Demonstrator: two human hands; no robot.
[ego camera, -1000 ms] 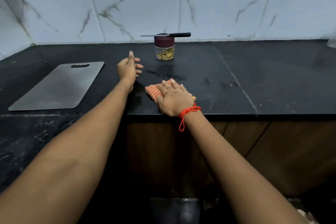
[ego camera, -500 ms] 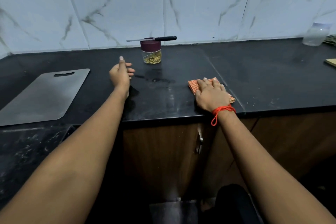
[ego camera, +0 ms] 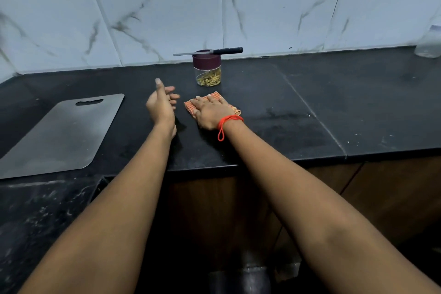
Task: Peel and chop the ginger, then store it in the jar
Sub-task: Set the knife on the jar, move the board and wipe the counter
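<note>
- At the bottom of the frame, two bare forearms reached up past the dark cabinet front onto the black counter [ego camera: 358, 103].
- Centre frame: right hand [ego camera: 211, 112] lay flat on an orange checked cloth [ego camera: 235, 110], fingers straight and close together, pressing it to the counter. Red thread [ego camera: 229, 120] at the wrist.
- Just left of it: left hand [ego camera: 162, 105] stood on edge, thumb up, fingers loosely curled, holding nothing, not touching the cloth.
- Left of frame: steel cutting board [ego camera: 59, 131] lay flat, nothing on it, well apart from both hands.
- Upper centre, just beyond the cloth: jar [ego camera: 208, 72] with maroon lid [ego camera: 206, 61] on and chopped ginger [ego camera: 208, 79] in the bottom. Knife [ego camera: 210, 51] lay across the lid, blade left, handle right.
- Far right edge: pale bottle [ego camera: 428, 43], blurred. Marble-look tiles behind.
- Judgement: peeling, chopping and storing look done. The step in hand reads as wiping down the counter.
- To do it well:
  - Keep the palm flat and the pressure even so the cloth doesn't bunch.
  - Cover the smudged patch [ego camera: 281, 114] right of the cloth.
  - Keep strokes clear of the jar. The knife looks only balanced on the lid, and a bump could knock it off.
  - The free left hand could steady the jar.
</note>
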